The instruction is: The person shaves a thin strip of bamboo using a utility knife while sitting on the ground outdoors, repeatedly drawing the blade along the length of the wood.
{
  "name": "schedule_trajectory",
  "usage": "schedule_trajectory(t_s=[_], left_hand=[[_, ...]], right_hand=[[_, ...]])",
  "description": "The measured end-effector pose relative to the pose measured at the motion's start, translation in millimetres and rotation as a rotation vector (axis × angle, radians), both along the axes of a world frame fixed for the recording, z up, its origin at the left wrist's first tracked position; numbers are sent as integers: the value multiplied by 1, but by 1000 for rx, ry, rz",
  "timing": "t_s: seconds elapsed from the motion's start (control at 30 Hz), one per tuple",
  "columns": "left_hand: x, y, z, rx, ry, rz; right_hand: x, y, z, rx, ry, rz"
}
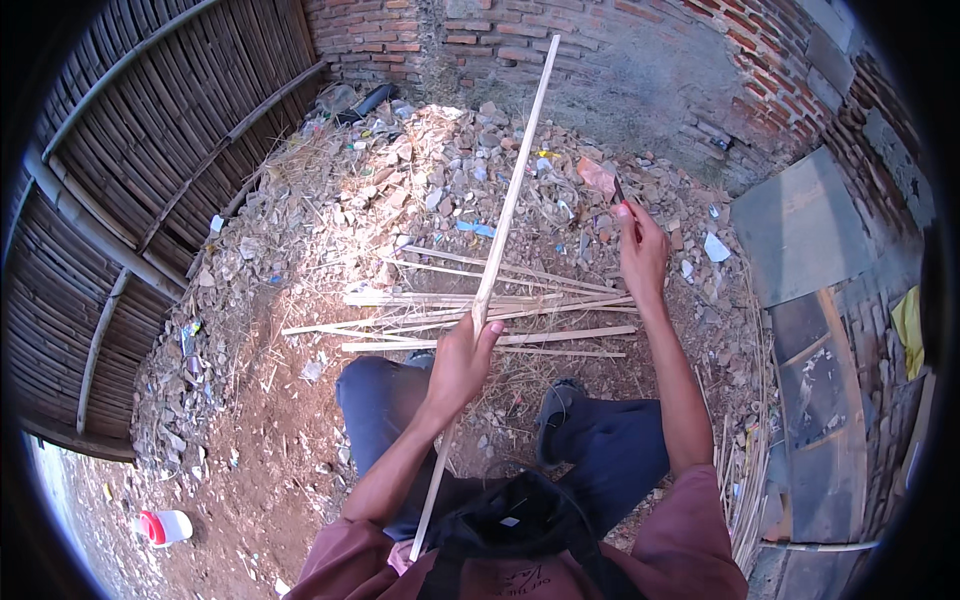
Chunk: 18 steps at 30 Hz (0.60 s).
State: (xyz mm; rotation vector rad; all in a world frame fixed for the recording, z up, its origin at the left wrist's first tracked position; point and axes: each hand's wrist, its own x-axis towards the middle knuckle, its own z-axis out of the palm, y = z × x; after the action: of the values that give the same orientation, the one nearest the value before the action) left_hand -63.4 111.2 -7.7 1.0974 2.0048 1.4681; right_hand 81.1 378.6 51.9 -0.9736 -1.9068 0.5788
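Note:
My left hand point(460, 365) is closed around a long pale bamboo strip point(514, 190). The strip slants from near my lap up toward the brick wall, its far end raised. Off to the right, my right hand point(643, 250) grips a knife point(617, 187) with a dark blade pointing away and a bit of red at the handle. The blade is apart from the strip. Beyond my knees, several split bamboo strips point(575, 335) lie crosswise on the ground, partly hidden behind my left hand and the held strip.
A heap of rubble point(450, 185) rises toward the brick wall point(590, 80). A bamboo fence point(160, 140) stands at the left. Grey panels point(800, 230) lean at the right, near long thin strips point(745, 490). A white container with a red lid point(165, 527) lies at lower left.

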Motion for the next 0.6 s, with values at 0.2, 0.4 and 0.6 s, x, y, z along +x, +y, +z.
schedule_trajectory(t_s=[0.2, 0.4, 0.6], left_hand=[[-7, 0, -2, 86, -434, -151], [-5, -7, 2, 127, -709, -394], [-2, -11, 14, 106, -687, -359]], right_hand=[[11, -21, -45, -129, 17, 368], [-4, -85, -27, -21, -170, 658], [-8, -111, -27, 91, -183, 679]])
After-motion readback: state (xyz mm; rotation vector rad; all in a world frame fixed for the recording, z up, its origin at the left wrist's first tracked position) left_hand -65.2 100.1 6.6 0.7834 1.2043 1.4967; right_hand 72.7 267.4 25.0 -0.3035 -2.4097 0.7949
